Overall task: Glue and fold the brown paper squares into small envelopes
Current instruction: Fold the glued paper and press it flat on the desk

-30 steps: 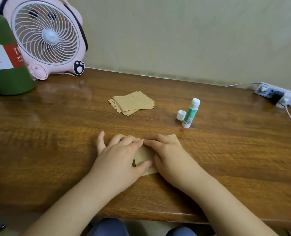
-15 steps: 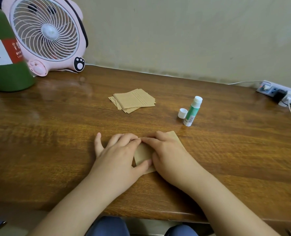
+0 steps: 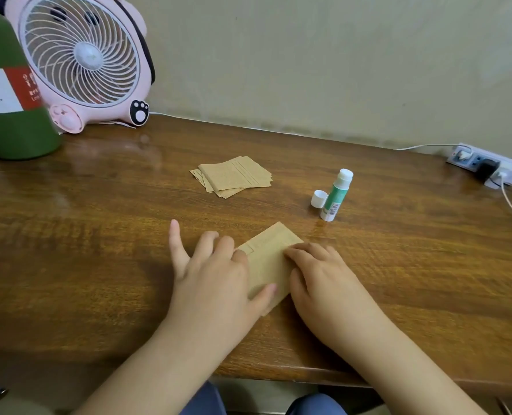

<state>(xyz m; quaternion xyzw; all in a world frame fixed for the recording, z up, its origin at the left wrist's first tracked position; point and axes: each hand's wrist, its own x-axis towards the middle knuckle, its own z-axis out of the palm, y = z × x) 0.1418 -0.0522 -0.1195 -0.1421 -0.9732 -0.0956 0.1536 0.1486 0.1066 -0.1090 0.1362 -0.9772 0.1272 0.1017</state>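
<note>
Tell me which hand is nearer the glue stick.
Right. The right hand rests on the folded paper just below the glue stick; the left hand presses the paper's other side, farther away.

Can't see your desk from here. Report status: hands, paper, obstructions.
Left hand and right hand flat, pressing folded brown paper. Glue stick uncapped, standing beyond. Nothing in the way.

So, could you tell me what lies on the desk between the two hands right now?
In the head view, the folded brown paper piece lies between the left hand and right hand; both press its edges flat against the wooden desk.
</note>
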